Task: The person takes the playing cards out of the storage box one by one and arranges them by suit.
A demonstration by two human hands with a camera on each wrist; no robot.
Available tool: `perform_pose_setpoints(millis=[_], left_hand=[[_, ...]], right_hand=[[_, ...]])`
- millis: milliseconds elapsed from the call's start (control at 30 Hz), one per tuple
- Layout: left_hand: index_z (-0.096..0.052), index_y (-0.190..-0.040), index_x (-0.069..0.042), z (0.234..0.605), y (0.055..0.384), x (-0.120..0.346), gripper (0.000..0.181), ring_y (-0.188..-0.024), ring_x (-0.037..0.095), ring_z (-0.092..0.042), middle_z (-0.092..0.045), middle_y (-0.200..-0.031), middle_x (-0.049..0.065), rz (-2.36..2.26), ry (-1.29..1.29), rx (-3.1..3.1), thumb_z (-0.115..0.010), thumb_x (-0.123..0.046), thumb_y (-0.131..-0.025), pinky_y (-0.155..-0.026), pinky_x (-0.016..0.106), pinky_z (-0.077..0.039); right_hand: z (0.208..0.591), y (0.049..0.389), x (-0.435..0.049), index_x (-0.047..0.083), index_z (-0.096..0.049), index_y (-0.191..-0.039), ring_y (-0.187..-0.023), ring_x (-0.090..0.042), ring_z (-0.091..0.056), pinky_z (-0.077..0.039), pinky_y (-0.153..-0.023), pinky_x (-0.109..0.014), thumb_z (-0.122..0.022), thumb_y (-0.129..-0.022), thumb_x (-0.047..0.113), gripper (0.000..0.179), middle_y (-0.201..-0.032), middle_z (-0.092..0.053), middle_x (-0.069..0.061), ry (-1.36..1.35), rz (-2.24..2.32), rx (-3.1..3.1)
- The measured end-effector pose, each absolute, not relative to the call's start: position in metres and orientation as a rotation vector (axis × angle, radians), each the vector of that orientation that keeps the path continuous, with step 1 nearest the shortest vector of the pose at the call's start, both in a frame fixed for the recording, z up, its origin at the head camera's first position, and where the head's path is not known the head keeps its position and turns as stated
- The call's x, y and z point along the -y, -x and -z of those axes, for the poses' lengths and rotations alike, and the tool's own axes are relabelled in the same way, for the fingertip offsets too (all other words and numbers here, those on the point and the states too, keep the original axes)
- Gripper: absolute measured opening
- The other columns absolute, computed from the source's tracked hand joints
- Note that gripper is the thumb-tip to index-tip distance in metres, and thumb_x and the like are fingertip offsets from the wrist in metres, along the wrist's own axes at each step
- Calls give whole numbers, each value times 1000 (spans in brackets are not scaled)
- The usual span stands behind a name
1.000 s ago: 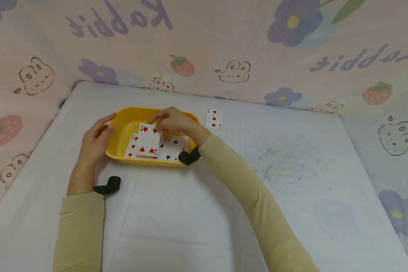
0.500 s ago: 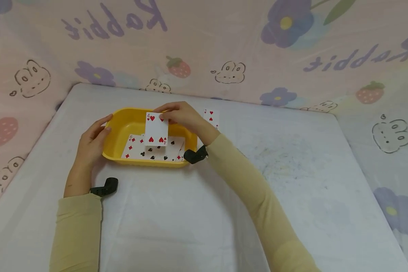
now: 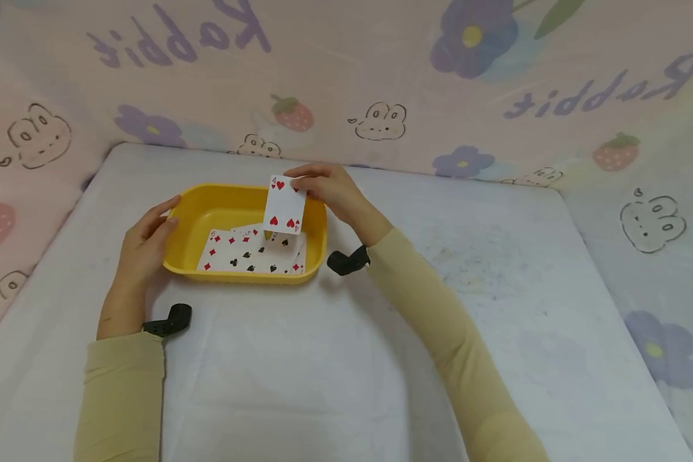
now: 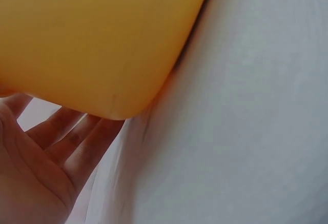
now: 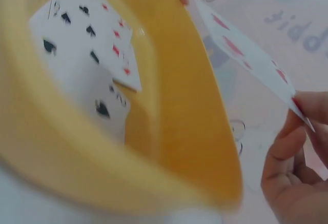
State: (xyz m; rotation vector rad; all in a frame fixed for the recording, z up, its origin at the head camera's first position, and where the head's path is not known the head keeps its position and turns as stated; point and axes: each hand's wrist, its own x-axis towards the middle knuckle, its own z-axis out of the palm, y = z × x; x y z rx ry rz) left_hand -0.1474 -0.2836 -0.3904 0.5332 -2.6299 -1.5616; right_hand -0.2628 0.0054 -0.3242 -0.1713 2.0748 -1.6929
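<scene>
At the left end of a yellow plastic basin [image 3: 245, 278], my left hand [image 3: 144, 247] grips the rim. In the left wrist view, the fingers [image 4: 95, 142] of that hand reach behind the basin's outer wall. My right hand [image 3: 337, 192] pinches a four of hearts playing card [image 3: 284, 208] by its upper right corner. The card hangs face up over the basin's back right part. Beneath it, several face-up cards [image 3: 225, 250] lie overlapping on the basin floor, a six of diamonds at the left and spades farther right. The right wrist view shows the held card [image 5: 241, 47] tilted, outside the rim.
The basin stands on a white-covered table [image 3: 277, 372]. A printed curtain [image 3: 323, 70] with rabbits and flowers rises along the back and sides. Faint dark marks [image 3: 473, 260] spot the cloth at the right. Black wrist cameras [image 3: 176, 319] sit on both wrists.
My right hand has lifted the four of hearts off the other cards and carried it back and right. A three of hearts behind the basin is now hidden by that hand.
</scene>
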Motion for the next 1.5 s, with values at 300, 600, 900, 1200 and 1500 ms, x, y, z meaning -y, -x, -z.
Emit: perform_pose_setpoints(millis=[300, 600, 900, 1200, 1500], left_hand=[[-39, -144, -44, 390, 147, 285, 43, -115, 15, -39, -41, -146, 13, 1543, -530, 2637, -37, -45, -101, -106, 32, -40], [-40, -143, -44, 393, 148, 284, 42, -112, 13, -41, -43, -141, 11, 1544, -548, 2618, -38, -43, -101, -103, 28, -42], [-41, -143, -43, 393, 148, 283, 43, -104, 6, -41, -46, -133, 7, 1536, -535, 2611, -38, -44, -100, -90, 16, -42], [-41, -142, -43, 394, 148, 284, 42, -109, 10, -40, -45, -136, 8, 1556, -530, 2595, -39, -44, -100, -95, 19, -42], [-40, -143, -45, 393, 149, 283, 43, -114, 12, -39, -41, -143, 9, 1557, -557, 2613, -37, -47, -100, -104, 29, -41]], right_hand=[[325, 268, -43, 10, -70, -112, -101, -17, -57, -49, -92, -27, -59, -93, 14, 22, -122, -61, -1, 78, 1755, -2139], [331, 271, -73, 2, -68, -113, -94, -17, -54, -48, -86, -26, -58, -92, 10, 24, -119, -61, -5, 50, 1829, -2120], [347, 269, -95, 3, -67, -115, -89, -15, -50, -43, -81, -26, -60, -91, 9, 26, -115, -61, -3, -52, 1785, -2141], [370, 266, -107, 9, -69, -115, -101, -16, -51, -45, -92, -27, -63, -91, 15, 26, -124, -60, -2, -110, 1615, -2196], [385, 259, -110, 8, -70, -114, -83, -15, -51, -44, -76, -22, -66, -89, 17, 26, -98, -64, 1, -50, 1491, -2278]])
